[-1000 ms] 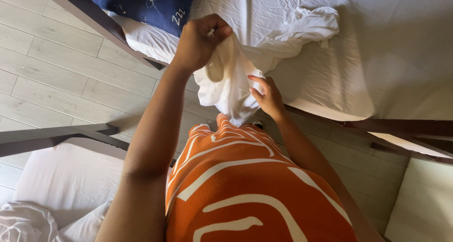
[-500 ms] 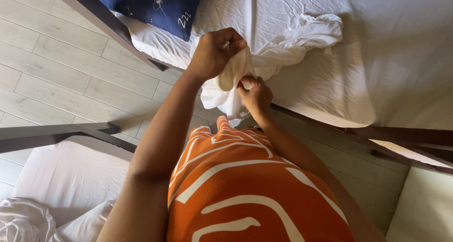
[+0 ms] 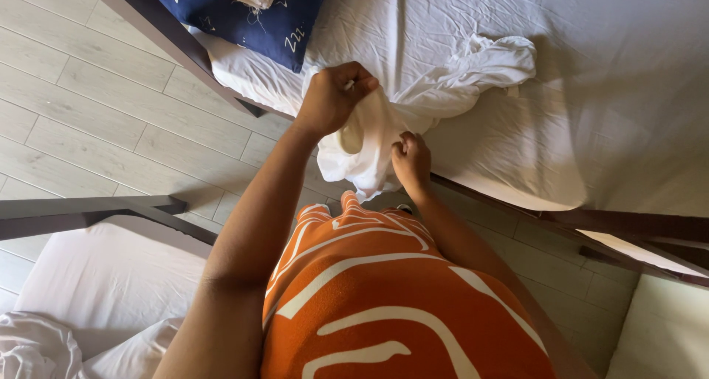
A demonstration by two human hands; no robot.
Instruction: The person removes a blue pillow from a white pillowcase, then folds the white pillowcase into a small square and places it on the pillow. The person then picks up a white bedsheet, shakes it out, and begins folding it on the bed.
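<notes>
A crumpled white cloth (image 3: pixel 458 76), perhaps a sheet or pillowcase, lies on the white mattress (image 3: pixel 605 69) and hangs over its near edge. My left hand (image 3: pixel 336 98) is clenched around the upper bunched part of the cloth. My right hand (image 3: pixel 411 157) grips the cloth's lower hanging part, just below and to the right of the left hand. Both hands hold the same cloth above the dark bed frame (image 3: pixel 177 50). I wear an orange garment with white lines (image 3: pixel 391 298).
A navy pillow (image 3: pixel 244 17) with white marks sits at the mattress's left end, a folded pale cloth on top of it. Pale wood-look floor (image 3: pixel 88 106) lies to the left. Another bed with a white mattress (image 3: pixel 96 290) and dark frame stands bottom left.
Both hands have drawn closer together on the cloth. My left hand has lowered slightly and my right hand has moved up the hanging part.
</notes>
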